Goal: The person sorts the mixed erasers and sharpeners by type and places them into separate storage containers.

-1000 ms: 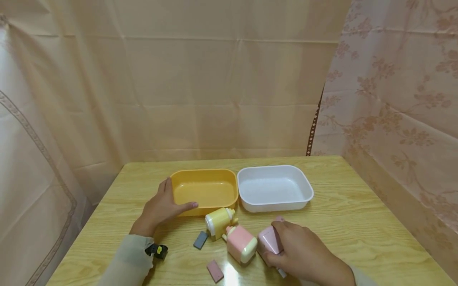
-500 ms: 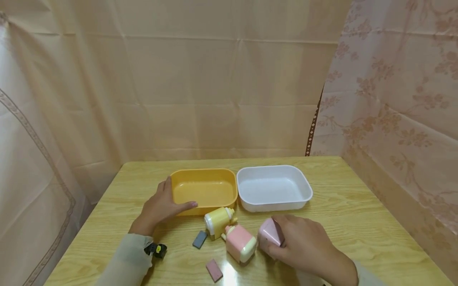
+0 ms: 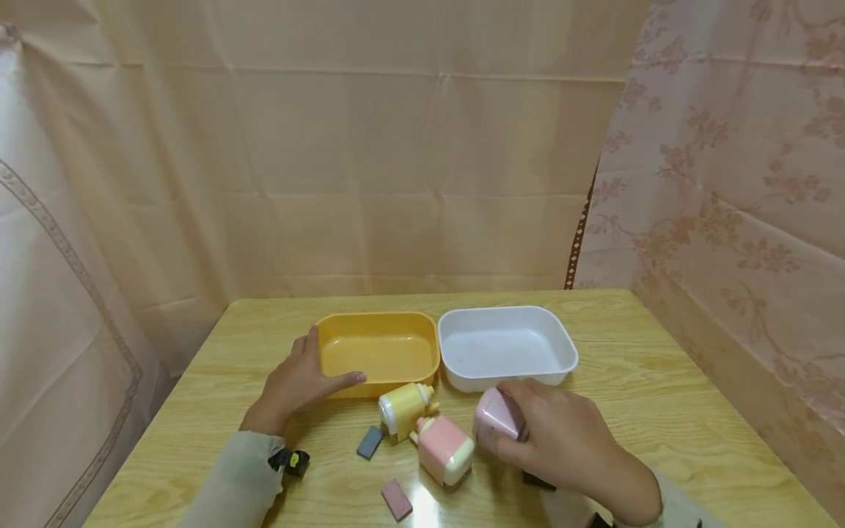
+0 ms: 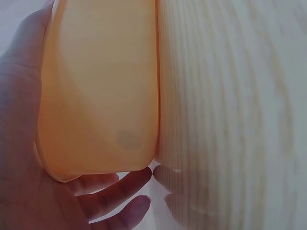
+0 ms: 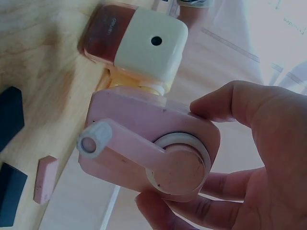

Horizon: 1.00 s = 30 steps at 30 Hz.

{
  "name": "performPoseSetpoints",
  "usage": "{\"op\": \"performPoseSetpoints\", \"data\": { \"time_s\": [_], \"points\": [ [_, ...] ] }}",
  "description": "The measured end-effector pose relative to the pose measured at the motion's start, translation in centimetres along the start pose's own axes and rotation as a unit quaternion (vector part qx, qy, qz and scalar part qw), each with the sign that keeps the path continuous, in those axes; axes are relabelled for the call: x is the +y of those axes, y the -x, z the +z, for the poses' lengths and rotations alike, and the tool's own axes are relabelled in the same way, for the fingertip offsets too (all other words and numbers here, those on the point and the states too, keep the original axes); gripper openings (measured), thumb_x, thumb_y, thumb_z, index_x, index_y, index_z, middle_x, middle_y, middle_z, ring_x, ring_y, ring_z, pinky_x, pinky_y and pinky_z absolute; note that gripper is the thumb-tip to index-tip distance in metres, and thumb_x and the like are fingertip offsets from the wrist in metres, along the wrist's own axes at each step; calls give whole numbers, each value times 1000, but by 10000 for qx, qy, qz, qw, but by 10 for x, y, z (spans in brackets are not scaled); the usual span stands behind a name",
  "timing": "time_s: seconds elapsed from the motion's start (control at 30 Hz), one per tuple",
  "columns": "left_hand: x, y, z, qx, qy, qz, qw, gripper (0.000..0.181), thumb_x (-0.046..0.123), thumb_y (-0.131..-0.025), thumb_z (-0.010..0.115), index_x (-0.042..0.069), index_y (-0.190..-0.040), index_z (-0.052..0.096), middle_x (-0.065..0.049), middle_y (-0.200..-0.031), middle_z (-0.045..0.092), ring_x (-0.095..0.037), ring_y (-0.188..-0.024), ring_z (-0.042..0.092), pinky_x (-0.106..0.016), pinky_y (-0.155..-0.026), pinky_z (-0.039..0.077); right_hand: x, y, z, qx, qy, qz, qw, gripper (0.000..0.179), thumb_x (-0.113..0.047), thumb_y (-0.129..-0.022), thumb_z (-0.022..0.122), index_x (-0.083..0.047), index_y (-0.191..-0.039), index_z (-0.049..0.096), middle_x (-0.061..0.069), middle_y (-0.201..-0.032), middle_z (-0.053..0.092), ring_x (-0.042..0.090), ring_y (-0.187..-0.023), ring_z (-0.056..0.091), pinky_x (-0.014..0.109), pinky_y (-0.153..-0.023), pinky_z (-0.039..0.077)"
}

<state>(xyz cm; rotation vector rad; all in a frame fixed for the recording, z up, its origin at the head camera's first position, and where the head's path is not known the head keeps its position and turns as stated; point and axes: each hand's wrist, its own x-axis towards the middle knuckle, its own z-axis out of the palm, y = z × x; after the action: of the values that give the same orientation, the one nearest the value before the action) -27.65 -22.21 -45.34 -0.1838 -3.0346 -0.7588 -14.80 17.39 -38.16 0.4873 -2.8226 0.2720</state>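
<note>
My right hand [image 3: 568, 440] grips a pink crank pencil sharpener [image 5: 139, 148] between thumb and fingers, close in front of the white tray. In the right wrist view its crank faces the camera. My left hand [image 3: 300, 381] holds the left end of the orange tray [image 3: 372, 385], thumb along the near rim; the left wrist view has the fingers bent against its wall [image 4: 105, 96]. A pink and cream pencil sharpener [image 3: 445, 449] lies between the hands. Behind it lies a yellow one [image 3: 404, 411], right at the orange tray's front.
The white tray [image 3: 508, 383] stands right beside the orange one. A grey eraser [image 3: 370, 443] and a pink eraser [image 3: 397, 500] lie on the near part of the wooden table [image 3: 660, 411]. Dark blocks [image 5: 9, 194] lie below my right hand. Curtains hang behind and at the sides.
My right hand has lifted the pink sharpener and carried it slightly away from me, toward the white tray. A dark block now shows beneath it. My left hand has stayed on the orange tray.
</note>
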Motion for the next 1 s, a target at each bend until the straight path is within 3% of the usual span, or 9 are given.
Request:
{"op": "performPoseSetpoints", "data": {
  "time_s": [0.37,0.7,1.0],
  "points": [
    [0,2,-2,8,-3,-40,10000,145,94,-70,61,4,-166,1,-28,-163,27,-46,-127,57,-63,-95,51,6,-13,-2,260,-100,-171,9995,55,-49,-75,81,-27,-124,68,-11,-98,68,4,-72,54,26,-53,39],
    [1,2,-3,-78,-32,-57,9999,145,95,-70,59,4,-166,-1,-28,-165,23,-50,-135,51,-65,-99,48,7,-21,-3,494,-238,-334,9979,53,-40,-75,79,-26,-125,69,-11,-102,69,2,-72,52,24,-54,39],
    [2,3,-1,-9,18,-66,10000,144,94,-69,61,7,-166,1,-27,-162,29,-45,-126,57,-62,-96,51,7,-33,-3,778,-480,-472,9947,53,-38,-75,80,-25,-126,69,-10,-107,71,3,-75,55,23,-59,42]
  ]
}}
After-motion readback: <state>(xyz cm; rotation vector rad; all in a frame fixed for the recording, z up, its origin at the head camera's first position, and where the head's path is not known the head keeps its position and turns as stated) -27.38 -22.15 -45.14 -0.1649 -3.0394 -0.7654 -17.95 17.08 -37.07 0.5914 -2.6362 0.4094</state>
